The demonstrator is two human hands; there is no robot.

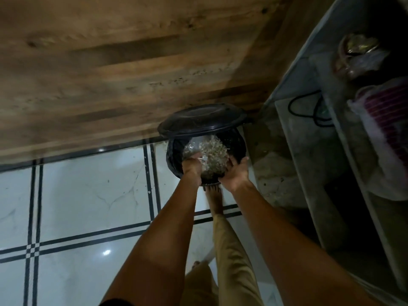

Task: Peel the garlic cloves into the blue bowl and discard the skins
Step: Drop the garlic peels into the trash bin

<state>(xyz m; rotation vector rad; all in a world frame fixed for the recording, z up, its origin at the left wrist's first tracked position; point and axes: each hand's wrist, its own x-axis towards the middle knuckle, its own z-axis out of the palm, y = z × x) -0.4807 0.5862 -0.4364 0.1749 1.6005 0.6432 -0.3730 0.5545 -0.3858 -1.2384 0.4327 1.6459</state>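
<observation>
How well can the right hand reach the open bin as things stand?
Probably yes: the lid stands raised, the bin is open, and the right hand is at its rim. With the left hand, it holds a clear container of skins.

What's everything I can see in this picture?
bin: one, black, on floor by panel
lid: one, black, raised above bin
clear container: one, held over bin's mouth
skins: heap, pale, inside container
wooden panel: one, brown, behind bin
floor: white tiles, black lines
shelf: one, grey, right
cable: one, black, in shelf
striped bag: one, pink-white, on shelf
foot: one, bare, at bin's base
left hand: grips container's left edge
right hand: holds container's right side
</observation>
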